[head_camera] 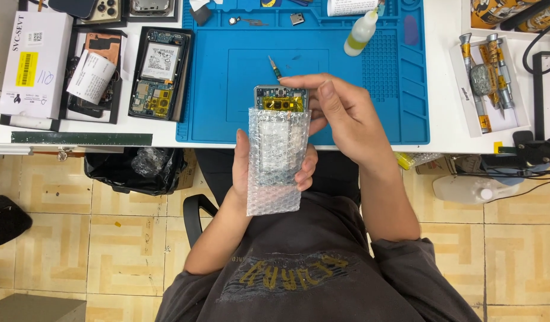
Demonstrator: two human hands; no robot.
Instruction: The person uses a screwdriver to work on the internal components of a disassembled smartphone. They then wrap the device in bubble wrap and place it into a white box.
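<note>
Just above the person's lap, the left hand point(251, 173) curls closed around a bubble-wrap sleeve point(275, 161), an opened phone point(281, 98) poking from its top. The right hand point(340, 116) pinches that exposed end with thumb and forefinger. Beyond lies a blue repair mat point(370, 113), with a squeeze bottle point(361, 33) farther back.

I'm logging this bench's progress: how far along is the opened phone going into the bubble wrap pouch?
Mostly in. The opened phone sits inside the bubble wrap pouch, with only its top end, circuit board and yellow tape showing, above the pouch mouth. The left hand grips the pouch from below; the right hand pinches the phone's top edge. Left: that exposed end is not yet covered. Another opened phone lies unwrapped beside the blue work mat.
</note>
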